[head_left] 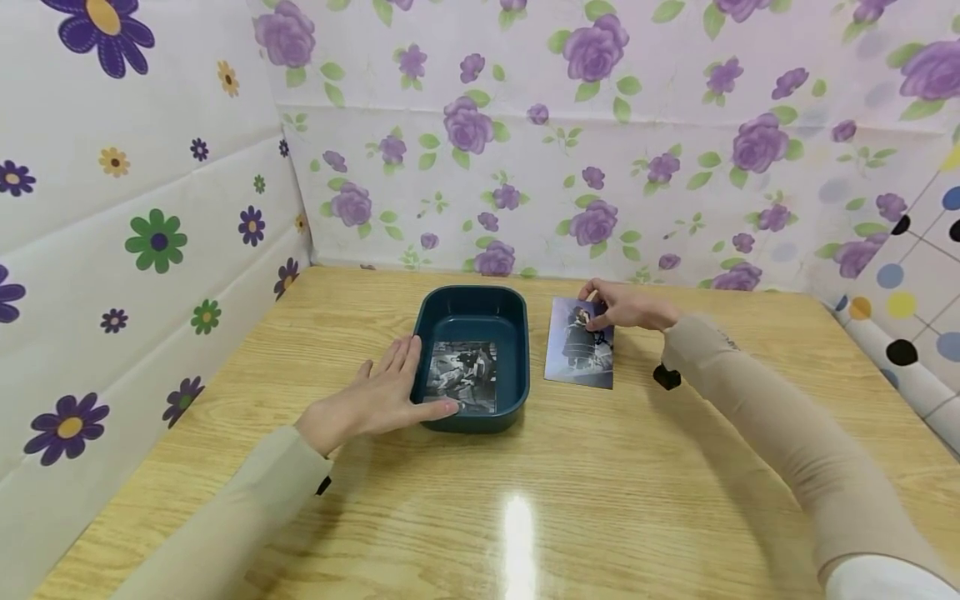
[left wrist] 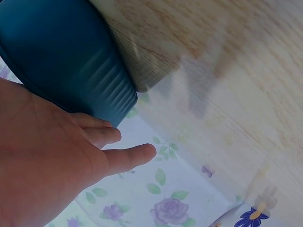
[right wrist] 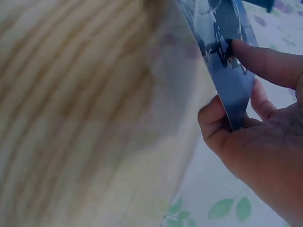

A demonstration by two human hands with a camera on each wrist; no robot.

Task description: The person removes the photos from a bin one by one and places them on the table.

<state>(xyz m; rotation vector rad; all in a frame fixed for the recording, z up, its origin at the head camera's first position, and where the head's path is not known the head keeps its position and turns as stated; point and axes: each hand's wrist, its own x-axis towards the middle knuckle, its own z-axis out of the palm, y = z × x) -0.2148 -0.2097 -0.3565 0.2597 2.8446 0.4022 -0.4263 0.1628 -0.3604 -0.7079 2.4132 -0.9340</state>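
My left hand (head_left: pixel 367 407) blocked the left side of the box (head_left: pixel 480 425): fingers (head_left: pixel 406 357) at the rim, thumb (head_left: pixel 435 409) over the near left corner. Only a narrow gap ran between the box and the photo (head_left: pixel 564 350) in my right hand (head_left: pixel 628 306). Way in was from above; far end had most room, near half had a second photo (head_left: pixel 461 375) on the floor. Box walls stopped sideways entry. Widest room: table (head_left: pixel 600 500) between my forearms (head_left: pixel 780 450). Flowered wall (head_left: pixel 675 200) closed off the back.
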